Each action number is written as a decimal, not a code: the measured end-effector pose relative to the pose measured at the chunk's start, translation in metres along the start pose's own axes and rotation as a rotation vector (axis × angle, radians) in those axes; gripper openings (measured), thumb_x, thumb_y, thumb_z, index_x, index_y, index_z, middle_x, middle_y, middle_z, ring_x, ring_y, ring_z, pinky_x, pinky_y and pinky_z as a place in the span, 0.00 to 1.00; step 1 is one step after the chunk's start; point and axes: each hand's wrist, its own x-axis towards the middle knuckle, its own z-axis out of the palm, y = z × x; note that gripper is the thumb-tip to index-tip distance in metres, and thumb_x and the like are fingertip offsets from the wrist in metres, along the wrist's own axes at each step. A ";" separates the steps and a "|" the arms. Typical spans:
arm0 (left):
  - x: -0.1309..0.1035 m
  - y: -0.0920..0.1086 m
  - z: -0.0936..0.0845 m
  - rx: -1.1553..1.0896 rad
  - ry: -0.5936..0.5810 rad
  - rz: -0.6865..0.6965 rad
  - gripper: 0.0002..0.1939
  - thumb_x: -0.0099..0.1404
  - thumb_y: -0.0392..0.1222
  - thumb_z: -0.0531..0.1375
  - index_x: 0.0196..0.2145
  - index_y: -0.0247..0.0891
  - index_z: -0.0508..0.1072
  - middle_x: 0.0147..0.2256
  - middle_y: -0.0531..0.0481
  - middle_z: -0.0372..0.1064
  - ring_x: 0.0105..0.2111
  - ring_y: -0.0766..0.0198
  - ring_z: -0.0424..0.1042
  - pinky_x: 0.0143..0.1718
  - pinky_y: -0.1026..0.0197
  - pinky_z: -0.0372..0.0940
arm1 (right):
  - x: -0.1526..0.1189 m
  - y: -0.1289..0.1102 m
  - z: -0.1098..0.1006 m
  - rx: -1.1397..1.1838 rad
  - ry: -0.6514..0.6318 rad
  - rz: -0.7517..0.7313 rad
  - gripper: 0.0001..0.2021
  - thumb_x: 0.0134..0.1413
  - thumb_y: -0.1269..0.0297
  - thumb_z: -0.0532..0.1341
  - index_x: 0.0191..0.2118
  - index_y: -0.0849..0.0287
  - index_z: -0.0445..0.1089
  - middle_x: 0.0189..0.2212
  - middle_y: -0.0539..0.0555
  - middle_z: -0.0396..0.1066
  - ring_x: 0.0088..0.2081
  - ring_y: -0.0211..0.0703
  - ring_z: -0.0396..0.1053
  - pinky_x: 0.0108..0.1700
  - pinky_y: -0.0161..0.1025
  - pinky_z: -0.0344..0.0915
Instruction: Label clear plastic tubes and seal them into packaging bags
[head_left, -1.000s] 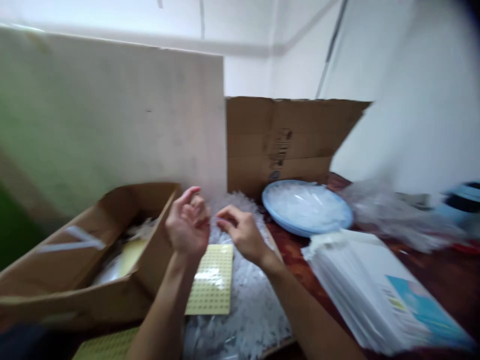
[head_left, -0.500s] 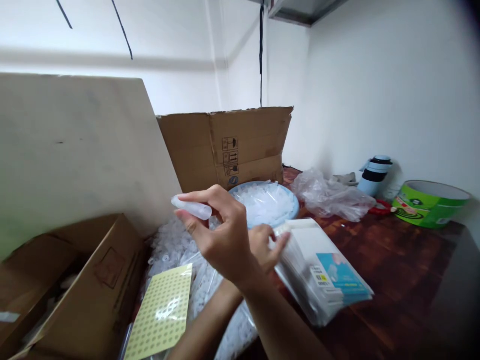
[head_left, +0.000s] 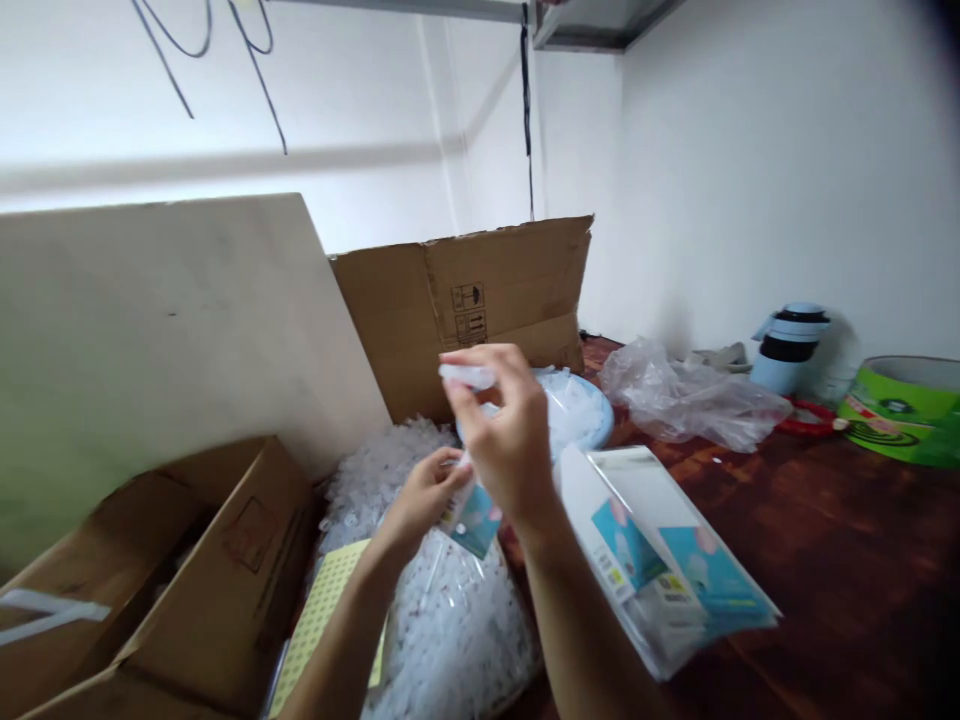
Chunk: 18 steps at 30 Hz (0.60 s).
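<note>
My right hand (head_left: pixel 504 425) is raised in front of the large cardboard box, thumb and fingers pinching a small translucent finger-shaped sleeve (head_left: pixel 469 376). Lower and to the left, my left hand (head_left: pixel 427 492) grips a clear packaging bag (head_left: pixel 477 522) with a blue printed panel. The bag hangs partly behind my right hand and wrist, so its opening is hard to make out. To the right lies a stack of similar bags (head_left: pixel 679 560) with white and blue printing. Beneath both hands spreads a heap of small translucent plastic pieces (head_left: pixel 457 620).
A yellow sticker sheet (head_left: pixel 322 610) lies under my left forearm. An open cardboard box (head_left: pixel 225 570) stands at left, a larger carton (head_left: pixel 517 285) behind. A blue basin (head_left: pixel 606 420), crumpled plastic bag (head_left: pixel 690 400), blue bottle (head_left: pixel 787 350) and green tub (head_left: pixel 900 410) stand rightward.
My left hand has come away from the bag stack, moving left with one bag in its grip. My right hand has shifted right, still pinching the sleeve. The view has turned slightly.
</note>
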 end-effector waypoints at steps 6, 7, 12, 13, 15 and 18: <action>-0.052 0.021 -0.086 -0.266 0.198 -0.025 0.26 0.52 0.51 0.75 0.42 0.34 0.75 0.30 0.49 0.77 0.24 0.66 0.73 0.26 0.66 0.67 | 0.005 0.047 0.000 0.151 0.142 0.276 0.22 0.53 0.67 0.68 0.53 0.54 0.65 0.35 0.52 0.76 0.34 0.45 0.76 0.35 0.43 0.74; -0.058 0.024 -0.091 -0.286 0.192 -0.013 0.24 0.52 0.49 0.76 0.41 0.34 0.74 0.29 0.50 0.76 0.24 0.67 0.73 0.26 0.67 0.66 | 0.003 0.052 0.004 0.211 0.131 0.324 0.23 0.52 0.65 0.69 0.53 0.53 0.63 0.33 0.50 0.75 0.31 0.45 0.75 0.32 0.42 0.74; -0.069 0.026 -0.101 -0.325 0.130 0.044 0.20 0.54 0.45 0.75 0.37 0.35 0.72 0.27 0.52 0.74 0.23 0.69 0.72 0.25 0.69 0.65 | -0.013 0.065 0.034 0.472 -0.045 0.472 0.21 0.52 0.59 0.70 0.48 0.53 0.61 0.29 0.49 0.75 0.29 0.45 0.76 0.31 0.42 0.73; -0.070 0.025 -0.103 -0.329 0.121 0.054 0.20 0.55 0.44 0.75 0.37 0.35 0.72 0.27 0.52 0.75 0.23 0.69 0.72 0.25 0.69 0.65 | -0.016 0.067 0.039 0.467 -0.023 0.475 0.21 0.52 0.59 0.70 0.47 0.53 0.61 0.29 0.49 0.75 0.30 0.45 0.76 0.32 0.42 0.73; -0.071 0.022 -0.109 -0.336 0.117 0.071 0.20 0.55 0.44 0.75 0.38 0.35 0.71 0.28 0.52 0.75 0.23 0.69 0.72 0.25 0.69 0.65 | -0.020 0.074 0.046 0.412 0.077 0.472 0.22 0.51 0.60 0.70 0.47 0.53 0.61 0.31 0.49 0.75 0.30 0.44 0.75 0.34 0.42 0.73; -0.075 0.021 -0.122 -0.365 0.113 0.103 0.19 0.56 0.44 0.74 0.38 0.36 0.70 0.28 0.52 0.75 0.23 0.69 0.72 0.25 0.68 0.66 | -0.023 0.084 0.050 0.406 0.142 0.544 0.20 0.47 0.65 0.69 0.44 0.53 0.61 0.30 0.46 0.73 0.31 0.42 0.74 0.37 0.41 0.72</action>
